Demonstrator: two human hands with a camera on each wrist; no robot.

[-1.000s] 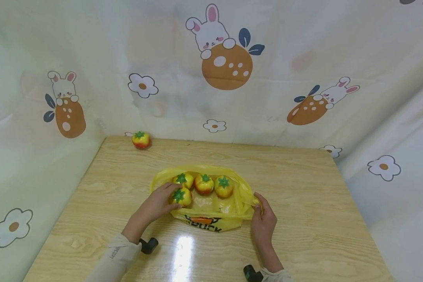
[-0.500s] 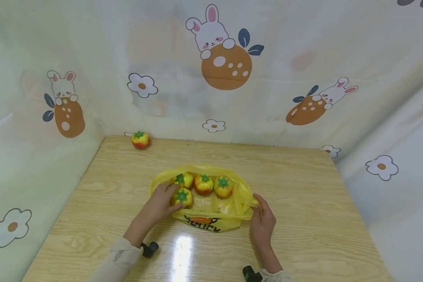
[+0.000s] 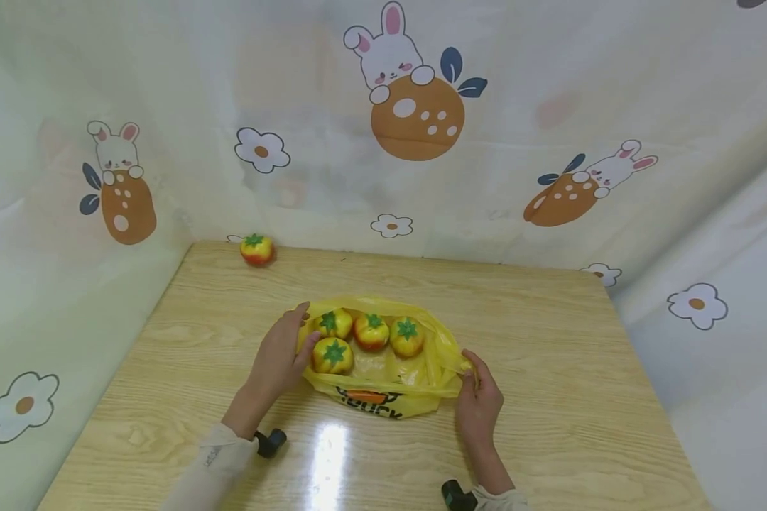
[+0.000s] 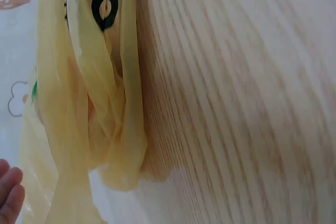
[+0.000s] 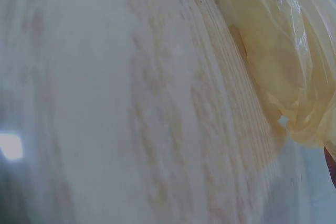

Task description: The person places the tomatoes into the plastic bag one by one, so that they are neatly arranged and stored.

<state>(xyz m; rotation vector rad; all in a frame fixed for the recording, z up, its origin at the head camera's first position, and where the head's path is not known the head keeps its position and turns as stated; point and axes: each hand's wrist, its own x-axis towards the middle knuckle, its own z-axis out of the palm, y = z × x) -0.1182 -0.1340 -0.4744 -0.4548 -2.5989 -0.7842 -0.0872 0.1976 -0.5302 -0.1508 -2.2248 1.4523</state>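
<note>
A yellow plastic bag [image 3: 422, 403] lies on the table with its mouth spread wide. Inside it are several yellow-red fruits with green star-shaped tops, among them a front-left fruit [image 3: 332, 355] and a right-hand fruit [image 3: 407, 337]. My left hand [image 3: 280, 355] is at the bag's left edge, fingers extended, thumb beside the front-left fruit. Its fingertips [image 4: 9, 195] show beside the yellow plastic in the left wrist view. My right hand [image 3: 479, 406] pinches the gathered right end of the bag; in the right wrist view that hand is almost wholly out of frame.
One more yellow-red fruit [image 3: 258, 250] stands at the table's back left, by the curtain. The wooden table [image 3: 530, 333] meets a curtain [image 3: 319, 184] printed with rabbits and flowers at the back and both sides.
My left hand has let go of the front-left fruit and moved left and up to the bag's left edge, its fingers extending. The right hand keeps its hold on the bag.
</note>
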